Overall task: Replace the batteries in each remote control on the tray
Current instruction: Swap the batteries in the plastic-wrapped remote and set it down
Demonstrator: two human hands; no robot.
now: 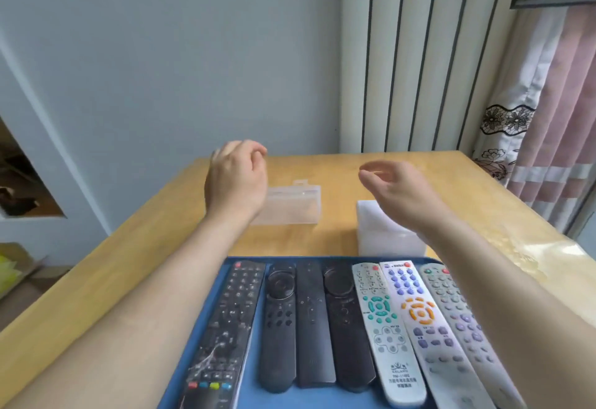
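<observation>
A blue tray (322, 397) at the near table edge carries several remotes side by side: a long black one (222, 328) at the left, three dark ones in the middle (314, 321), and three white ones (387, 328) at the right. My left hand (237, 179) hovers above the far left of the table, fingers loosely curled, holding nothing. My right hand (396, 189) hovers over the far right with relaxed fingers, also holding nothing. Both hands are raised clear of the tray.
Beyond the tray on the wooden table (129, 263) stand a clear plastic box (290, 205), partly behind my left hand, and a white box (383, 234) under my right wrist. A wall, a ribbed radiator and curtains lie behind.
</observation>
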